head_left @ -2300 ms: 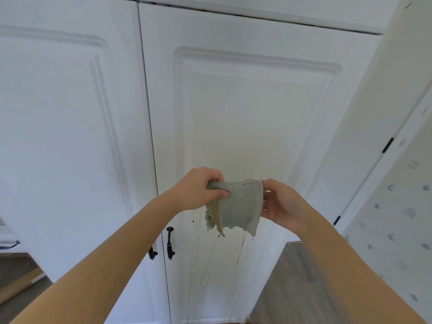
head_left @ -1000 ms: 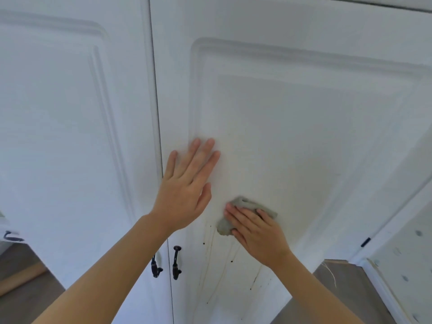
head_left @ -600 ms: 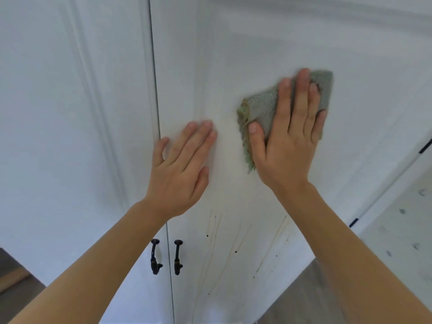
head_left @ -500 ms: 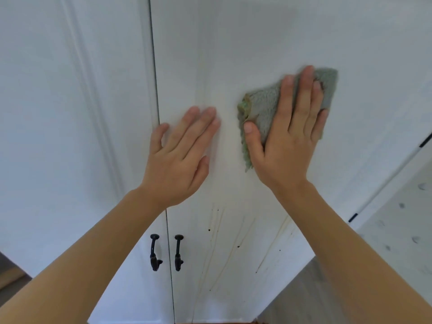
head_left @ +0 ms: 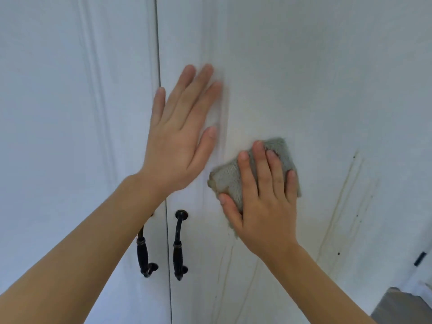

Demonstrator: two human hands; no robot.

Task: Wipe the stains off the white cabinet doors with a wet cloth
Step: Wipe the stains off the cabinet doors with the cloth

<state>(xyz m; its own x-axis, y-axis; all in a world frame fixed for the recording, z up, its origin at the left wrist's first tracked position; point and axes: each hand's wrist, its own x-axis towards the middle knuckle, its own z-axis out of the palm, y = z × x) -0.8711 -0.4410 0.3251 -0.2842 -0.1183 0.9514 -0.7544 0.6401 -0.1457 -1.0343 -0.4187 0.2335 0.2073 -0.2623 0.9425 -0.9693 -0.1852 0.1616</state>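
— On the right cabinet door, what is the right hand doing?

— It lies flat over a grey-green cloth, fingers straight and spread, thumb out along the cloth's lower left edge, pressing it against the white panel. Nothing is pinched; the cloth sits between palm and door.

— And the left hand?

— Open, fingers straight and close together, pointing up and a little to the right. It is laid against the same door just right of the seam, beside the raised moulding, up and to the left of the cloth. It holds nothing.

— Where are the stains?

— Thin brownish drip lines run down the panel to the right of the cloth, with a few dark specks near them. Fainter streaks trail below the right hand.

— Anything else?

— Two black handles: one on the right door, one on the left door, partly hidden by the left forearm. The left cabinet door is shut. A strip of grey floor shows at the lower right.
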